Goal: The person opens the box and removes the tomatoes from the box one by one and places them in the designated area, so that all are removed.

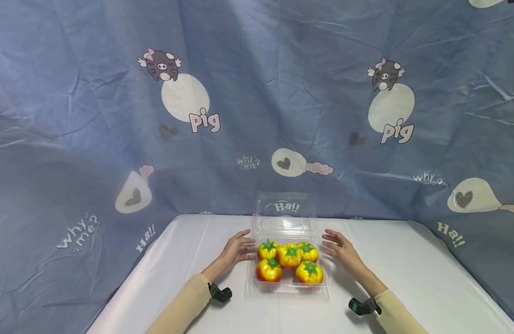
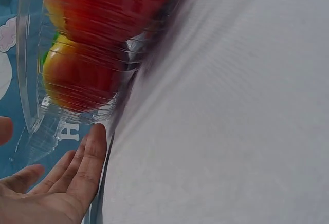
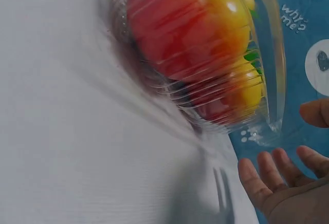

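Observation:
Several yellow-and-red toy-like tomatoes (image 1: 289, 256) with green leafy tops sit in a clear plastic clamshell box (image 1: 282, 288) on the table. The box's see-through lid (image 1: 287, 213) stands raised at the back. Beside the box's left wall is my left hand (image 1: 236, 249), fingers extended and holding nothing. My right hand (image 1: 342, 250) is spread on the other side, a small gap from the box. In the left wrist view, the ribbed wall covers two red-yellow tomatoes (image 2: 82, 75), with the fingertips near its far corner. The right wrist view shows the fingers (image 3: 249, 172) apart from the box.
A white cloth covers the table (image 1: 190, 260). Behind it hangs a blue curtain (image 1: 248, 93) printed with pigs and lettering, close to the table's back edge. Each wrist wears a black strap device, one left (image 1: 220, 293) and one right (image 1: 364, 306).

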`<state>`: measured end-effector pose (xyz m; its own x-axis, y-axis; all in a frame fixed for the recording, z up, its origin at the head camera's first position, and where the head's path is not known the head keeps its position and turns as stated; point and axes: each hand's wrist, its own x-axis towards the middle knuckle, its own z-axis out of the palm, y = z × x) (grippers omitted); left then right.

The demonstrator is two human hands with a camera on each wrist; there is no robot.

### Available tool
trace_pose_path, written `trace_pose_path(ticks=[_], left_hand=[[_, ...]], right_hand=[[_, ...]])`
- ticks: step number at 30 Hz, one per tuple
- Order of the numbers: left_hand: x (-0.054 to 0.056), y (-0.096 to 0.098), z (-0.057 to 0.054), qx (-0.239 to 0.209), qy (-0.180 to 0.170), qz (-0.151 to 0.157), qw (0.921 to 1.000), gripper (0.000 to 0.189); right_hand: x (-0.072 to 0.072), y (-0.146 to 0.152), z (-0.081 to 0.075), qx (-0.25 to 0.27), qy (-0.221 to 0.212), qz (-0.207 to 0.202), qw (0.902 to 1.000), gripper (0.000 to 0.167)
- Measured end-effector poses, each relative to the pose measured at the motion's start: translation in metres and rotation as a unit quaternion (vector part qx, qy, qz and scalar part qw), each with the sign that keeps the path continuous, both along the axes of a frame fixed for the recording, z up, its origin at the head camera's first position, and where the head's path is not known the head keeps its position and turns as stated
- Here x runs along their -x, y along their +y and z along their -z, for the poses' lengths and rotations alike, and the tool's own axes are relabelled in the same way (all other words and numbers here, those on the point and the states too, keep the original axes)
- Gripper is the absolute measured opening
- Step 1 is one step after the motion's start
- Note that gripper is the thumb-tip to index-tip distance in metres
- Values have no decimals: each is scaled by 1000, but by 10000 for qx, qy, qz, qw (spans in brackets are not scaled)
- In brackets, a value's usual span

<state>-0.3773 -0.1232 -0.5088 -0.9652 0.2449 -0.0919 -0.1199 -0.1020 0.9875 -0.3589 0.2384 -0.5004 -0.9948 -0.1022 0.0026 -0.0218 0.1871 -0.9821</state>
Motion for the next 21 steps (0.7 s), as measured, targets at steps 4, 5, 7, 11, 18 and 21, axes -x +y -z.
trace_pose_path(ticks=[4, 5, 7, 11, 18, 21], left_hand=[[0, 1, 3, -19, -60, -42, 10000, 57], [-1, 1, 3, -26, -60, -39, 10000, 57], [-3, 2, 2, -62, -69, -52, 9999, 56], [-8, 3, 2, -134, -105, -95, 9998, 52], [-17, 4, 2, -179, -43, -300, 9994, 44], [-21, 4, 2, -146, 7, -285, 9995, 43]], right_hand=[[-1, 0, 3, 15, -43, -4, 10000, 57], [-2, 0, 4, 24, -55, -2, 10000, 56], [-3, -1, 6, 55, -35, -5, 10000, 56], [-6, -3, 7, 63, -49, 31, 10000, 56], [-15, 0, 7, 38, -130, 66, 9999, 57], [-19, 3, 7, 117, -164, 21, 9998, 57]])
